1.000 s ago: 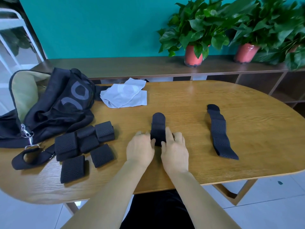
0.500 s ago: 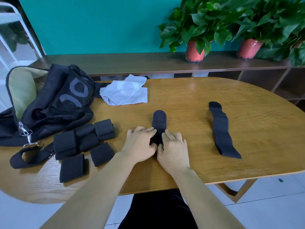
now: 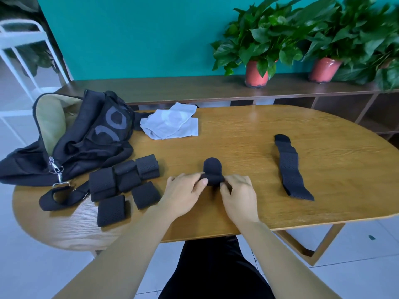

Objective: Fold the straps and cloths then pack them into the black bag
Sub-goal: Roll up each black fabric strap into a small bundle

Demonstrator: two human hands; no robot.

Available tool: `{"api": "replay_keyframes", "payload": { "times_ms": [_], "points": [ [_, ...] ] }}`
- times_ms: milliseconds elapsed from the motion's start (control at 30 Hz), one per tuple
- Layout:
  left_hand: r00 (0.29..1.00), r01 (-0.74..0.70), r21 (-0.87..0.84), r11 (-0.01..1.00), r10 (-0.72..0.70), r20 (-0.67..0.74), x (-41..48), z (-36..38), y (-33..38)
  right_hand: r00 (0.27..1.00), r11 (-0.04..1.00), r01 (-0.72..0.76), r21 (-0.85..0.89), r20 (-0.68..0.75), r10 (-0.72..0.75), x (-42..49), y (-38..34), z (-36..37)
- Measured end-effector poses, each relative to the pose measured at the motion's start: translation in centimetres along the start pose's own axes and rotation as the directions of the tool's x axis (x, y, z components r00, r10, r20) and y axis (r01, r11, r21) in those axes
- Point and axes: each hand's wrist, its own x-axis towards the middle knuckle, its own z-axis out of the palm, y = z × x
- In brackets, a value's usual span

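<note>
A black perforated strap (image 3: 212, 172) lies on the wooden table (image 3: 248, 147) in front of me, its near part rolled up. My left hand (image 3: 183, 194) pinches the roll's left end and my right hand (image 3: 237, 194) pinches its right end. Only the strap's rounded far end lies flat beyond the roll. One unfolded strap (image 3: 290, 169) stretches out to the right. Several folded straps (image 3: 124, 180) sit in a cluster to the left. The black bag (image 3: 86, 137) lies open at the table's left end, its tan lining showing. Pale grey cloths (image 3: 170, 123) lie behind, next to the bag.
The bag's strap loop (image 3: 59, 197) with a metal clasp lies near the table's left front edge. A low wooden shelf (image 3: 216, 89) with two potted plants (image 3: 257, 50) runs behind the table. A white metal rack (image 3: 19, 50) stands at far left.
The strap between my hands has been rolled further away from me, so less of it lies flat. My fingers moved from lying over it to pinching the roll's ends.
</note>
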Motion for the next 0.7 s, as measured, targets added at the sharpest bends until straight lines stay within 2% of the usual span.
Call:
{"api": "replay_keyframes", "payload": {
  "times_ms": [133,367,533,700],
  "points": [
    [0.983,0.100,-0.015,0.995,-0.102,-0.153,0.8,1.0,1.4,0.993,0.993,-0.119,0.014,0.010,0.118,0.8,-0.7,0.6],
    [0.955,0.276,-0.069,0.959,-0.282,-0.095,2.9,1.5,2.2,0.982,0.972,-0.191,-0.138,-0.029,0.189,1.7,-1.2,1.6],
    [0.947,0.305,-0.035,0.952,-0.307,-0.090,3.6,1.8,2.1,0.986,0.968,-0.165,-0.190,-0.047,0.159,1.9,-0.9,1.9],
    [0.958,0.229,-0.007,0.973,-0.227,-0.178,3.5,2.1,1.8,0.987,0.973,-0.149,-0.174,-0.083,0.136,1.6,-1.0,1.9]
  ]
}}
